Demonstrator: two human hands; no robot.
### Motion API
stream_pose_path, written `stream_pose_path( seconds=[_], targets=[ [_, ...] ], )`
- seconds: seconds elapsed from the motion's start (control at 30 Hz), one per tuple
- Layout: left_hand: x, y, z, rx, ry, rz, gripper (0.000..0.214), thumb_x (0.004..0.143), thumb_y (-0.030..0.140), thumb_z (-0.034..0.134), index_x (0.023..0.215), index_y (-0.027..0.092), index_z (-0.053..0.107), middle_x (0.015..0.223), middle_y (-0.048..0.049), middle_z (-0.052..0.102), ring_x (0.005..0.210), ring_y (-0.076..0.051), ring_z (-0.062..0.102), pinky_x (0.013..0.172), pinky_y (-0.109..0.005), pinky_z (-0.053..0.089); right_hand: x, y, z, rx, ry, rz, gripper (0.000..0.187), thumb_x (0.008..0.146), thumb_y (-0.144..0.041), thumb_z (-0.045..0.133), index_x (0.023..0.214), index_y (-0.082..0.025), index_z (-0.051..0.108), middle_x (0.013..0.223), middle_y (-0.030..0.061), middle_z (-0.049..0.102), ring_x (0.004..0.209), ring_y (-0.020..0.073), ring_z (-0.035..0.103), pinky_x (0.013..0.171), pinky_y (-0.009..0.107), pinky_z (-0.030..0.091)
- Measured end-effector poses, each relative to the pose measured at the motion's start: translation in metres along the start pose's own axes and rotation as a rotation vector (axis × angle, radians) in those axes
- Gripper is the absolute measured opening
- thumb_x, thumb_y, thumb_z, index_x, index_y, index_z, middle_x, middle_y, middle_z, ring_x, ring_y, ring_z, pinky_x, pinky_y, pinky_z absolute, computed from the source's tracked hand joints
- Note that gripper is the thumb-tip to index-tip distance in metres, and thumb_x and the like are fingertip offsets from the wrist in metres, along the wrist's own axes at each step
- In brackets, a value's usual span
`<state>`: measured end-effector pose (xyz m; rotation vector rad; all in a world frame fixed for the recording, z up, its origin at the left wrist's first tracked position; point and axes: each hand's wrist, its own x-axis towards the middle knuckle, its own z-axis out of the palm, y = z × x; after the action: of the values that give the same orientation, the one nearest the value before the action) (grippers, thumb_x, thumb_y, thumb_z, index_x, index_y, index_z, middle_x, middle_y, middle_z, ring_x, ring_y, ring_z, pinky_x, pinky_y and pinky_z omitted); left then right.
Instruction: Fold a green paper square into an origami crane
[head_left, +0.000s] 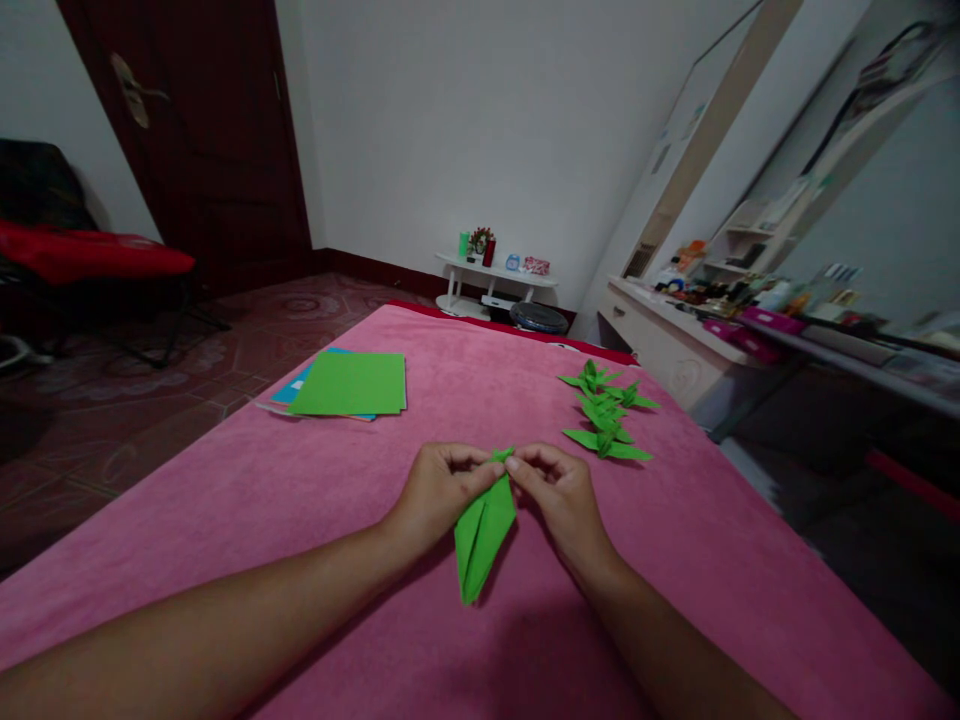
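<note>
A folded green paper piece [484, 535], long and pointed, is held just above the pink cloth surface [337, 520]. My left hand [439, 492] and my right hand [561, 495] both pinch its top end between thumb and fingers, their fingertips almost touching. The pointed lower tip of the paper hangs toward me. Several finished green folded paper figures [606, 412] lie in a row to the right of my hands.
A stack of flat paper sheets [351, 385], green on top with blue beneath, lies at the far left of the cloth. Beyond stand a small white table [495, 272], a dark door [202, 130], a red-cushioned chair [90, 255] and a cluttered desk [720, 320] at right.
</note>
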<state>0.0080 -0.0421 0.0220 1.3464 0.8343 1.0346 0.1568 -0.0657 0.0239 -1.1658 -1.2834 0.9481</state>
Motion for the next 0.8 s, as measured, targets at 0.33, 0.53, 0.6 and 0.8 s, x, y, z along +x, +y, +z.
stream_pose_path(
  seconds=[0.33, 0.53, 0.6, 0.8],
  targets=[
    [0.000, 0.004, -0.001, -0.189, -0.066, -0.181, 0.020, 0.068, 0.031, 0.070, 0.071, 0.011, 0.070, 0.058, -0.0013, 0.062, 0.049, -0.008, 0.049, 0.048, -0.020, 0.034, -0.002, -0.003, 0.000, -0.054, 0.028, -0.032, 0.013, 0.074, -0.027, 0.064, 0.067, -0.015, 0.062, 0.057, -0.0016, 0.054, 0.051, 0.0098, 0.048, 0.048, 0.021, 0.037],
    [0.004, 0.005, -0.016, -0.509, -0.381, -0.363, 0.022, 0.070, 0.033, 0.070, 0.073, 0.012, 0.064, 0.057, 0.0016, 0.053, 0.044, -0.005, 0.043, 0.041, -0.019, 0.027, -0.001, -0.013, -0.005, 0.124, -0.122, 0.089, 0.021, 0.076, -0.034, 0.064, 0.088, -0.017, 0.066, 0.060, -0.0013, 0.055, 0.050, 0.0091, 0.046, 0.045, 0.020, 0.035],
    [0.005, 0.004, -0.019, -0.498, -0.429, -0.392, 0.022, 0.071, 0.034, 0.069, 0.070, 0.013, 0.060, 0.052, 0.0038, 0.046, 0.041, -0.004, 0.038, 0.039, -0.020, 0.023, -0.001, -0.018, -0.004, 0.122, -0.137, 0.081, 0.020, 0.071, -0.033, 0.069, 0.085, -0.017, 0.068, 0.065, 0.0003, 0.059, 0.055, 0.0100, 0.049, 0.049, 0.020, 0.038],
    [0.004, 0.004, -0.021, -0.410, -0.544, -0.398, 0.025, 0.070, 0.036, 0.067, 0.067, 0.013, 0.059, 0.049, 0.0043, 0.042, 0.040, -0.005, 0.033, 0.039, -0.021, 0.019, 0.002, -0.031, -0.005, 0.132, -0.211, -0.032, 0.014, 0.067, -0.030, 0.071, 0.075, -0.019, 0.069, 0.073, 0.0014, 0.057, 0.065, 0.0130, 0.051, 0.056, 0.023, 0.042]
  ],
)
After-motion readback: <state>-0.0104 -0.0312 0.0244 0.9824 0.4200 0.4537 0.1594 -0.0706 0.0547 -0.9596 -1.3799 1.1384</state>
